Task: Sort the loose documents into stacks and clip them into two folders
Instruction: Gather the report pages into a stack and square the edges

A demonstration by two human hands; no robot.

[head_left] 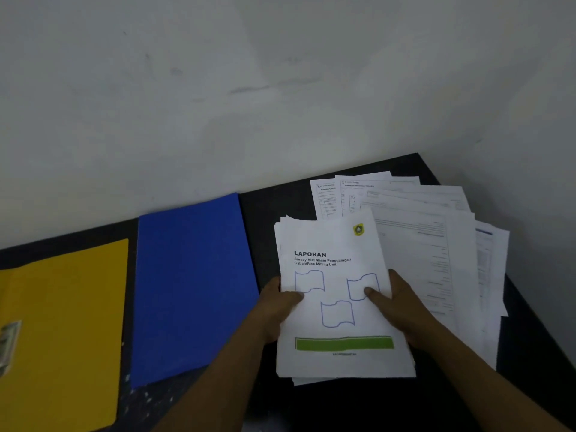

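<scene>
Now your left grip (277, 310) and right grip (399, 310) each pinch a side edge of the report stack (336, 238), thumbs on its cover, just right of the blue folder (193, 285). Lifted unevenly, its sheets could slide apart: thin, smooth paper, edges not squared. Fanned loose sheets (436, 244) lie farther right.

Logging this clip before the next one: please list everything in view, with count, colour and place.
Yellow card folder: one, yellow, table's far left; metal clip at its left edge.
Blue card folder: one, blue, right of the yellow one.
White paper stack with LAPORAN cover: one, white, green bar, centre, held.
Loose white printed sheets: several, white, fanned behind and right of the stack.
Black table: one, black, under everything.
Pale wall: one, grey-white, behind.
Left hand: one, grips the stack's left edge.
Right hand: one, grips its right edge.
</scene>
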